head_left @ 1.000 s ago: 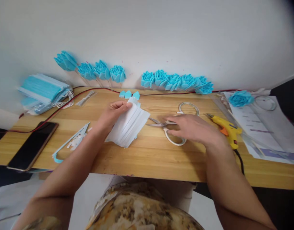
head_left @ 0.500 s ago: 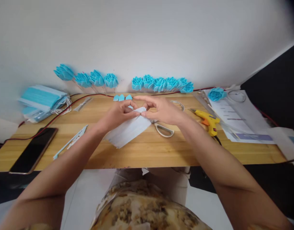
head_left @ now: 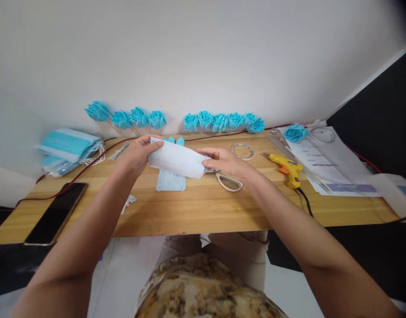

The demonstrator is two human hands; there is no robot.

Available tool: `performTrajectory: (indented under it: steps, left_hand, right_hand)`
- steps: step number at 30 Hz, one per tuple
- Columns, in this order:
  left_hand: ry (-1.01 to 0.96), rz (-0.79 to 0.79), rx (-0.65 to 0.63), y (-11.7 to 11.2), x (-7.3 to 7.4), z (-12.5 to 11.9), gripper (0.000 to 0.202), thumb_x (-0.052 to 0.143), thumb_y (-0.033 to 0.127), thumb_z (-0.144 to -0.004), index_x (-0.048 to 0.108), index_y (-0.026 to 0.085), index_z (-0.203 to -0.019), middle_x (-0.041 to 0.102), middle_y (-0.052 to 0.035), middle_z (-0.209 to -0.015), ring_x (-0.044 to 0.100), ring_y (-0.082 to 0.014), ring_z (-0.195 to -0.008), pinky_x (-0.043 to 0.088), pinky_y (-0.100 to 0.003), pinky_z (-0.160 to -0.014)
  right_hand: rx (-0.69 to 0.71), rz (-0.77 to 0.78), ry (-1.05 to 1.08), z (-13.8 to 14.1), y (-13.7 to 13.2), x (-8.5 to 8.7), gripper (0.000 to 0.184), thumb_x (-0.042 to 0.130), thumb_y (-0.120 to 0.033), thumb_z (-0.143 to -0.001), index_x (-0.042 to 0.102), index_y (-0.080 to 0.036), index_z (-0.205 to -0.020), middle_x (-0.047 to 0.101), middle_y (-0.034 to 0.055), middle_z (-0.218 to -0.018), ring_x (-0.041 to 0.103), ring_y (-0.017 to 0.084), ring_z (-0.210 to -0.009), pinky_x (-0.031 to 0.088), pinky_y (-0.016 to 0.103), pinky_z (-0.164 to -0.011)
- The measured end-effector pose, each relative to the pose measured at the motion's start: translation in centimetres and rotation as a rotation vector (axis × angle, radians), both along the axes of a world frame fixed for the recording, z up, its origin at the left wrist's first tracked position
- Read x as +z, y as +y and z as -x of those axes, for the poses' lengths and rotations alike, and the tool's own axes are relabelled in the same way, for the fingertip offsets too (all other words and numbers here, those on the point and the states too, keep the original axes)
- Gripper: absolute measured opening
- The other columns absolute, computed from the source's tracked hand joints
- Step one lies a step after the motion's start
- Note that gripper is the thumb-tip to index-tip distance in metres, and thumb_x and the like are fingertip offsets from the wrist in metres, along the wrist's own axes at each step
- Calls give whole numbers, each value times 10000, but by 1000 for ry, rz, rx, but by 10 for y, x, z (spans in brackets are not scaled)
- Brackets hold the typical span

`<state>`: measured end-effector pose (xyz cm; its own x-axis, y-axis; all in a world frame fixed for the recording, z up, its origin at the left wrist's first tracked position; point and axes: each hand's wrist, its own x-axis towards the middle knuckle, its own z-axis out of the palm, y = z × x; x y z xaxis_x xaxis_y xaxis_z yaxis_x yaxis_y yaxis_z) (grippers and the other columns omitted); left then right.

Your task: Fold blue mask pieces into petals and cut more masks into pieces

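Observation:
A pale, white-blue sheet of face-mask fabric (head_left: 178, 158) is stretched out between my hands above the table. My left hand (head_left: 138, 152) pinches its left end, thumb on top. At the right end, my right hand (head_left: 224, 162) grips it between thumb and fingers. Beneath the sheet lies another light blue mask piece (head_left: 170, 181), partly covered. Small blue petal-shaped pieces (head_left: 179, 141) peek out behind the sheet. Close to my right hand are scissors (head_left: 229, 182), their blades mostly hidden, and a roll of tape (head_left: 242, 151).
Several blue fabric flowers (head_left: 219, 122) lean along the wall. At left are stacked masks (head_left: 68, 145), a phone (head_left: 56, 214) and a red-black cable (head_left: 75, 178). On the right, a yellow glue gun (head_left: 286, 168) lies beside papers (head_left: 322, 154) bearing one blue flower (head_left: 296, 132).
My hands have moved apart, and the sheet now spans between them instead of hanging from their joined fingertips. The mask piece on the table has come into view. The camera view has shifted slightly.

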<state>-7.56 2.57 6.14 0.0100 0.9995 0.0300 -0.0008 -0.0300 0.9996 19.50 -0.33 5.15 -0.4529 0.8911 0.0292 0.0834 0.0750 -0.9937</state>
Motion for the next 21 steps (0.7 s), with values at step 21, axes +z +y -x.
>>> performTrajectory:
  steps: [21]
  left_hand:
    - [-128,45,-339,-12,-22,-67,547,833,468,-720,678,178,-1157,715,-63,-946,644,-162,-797,522,-278,-702]
  right_hand:
    - [-423,160,378,14,23,-26,443,923,-442,-557,772,-156,-861,777,41,-801,684,183,-680,569,322,-648]
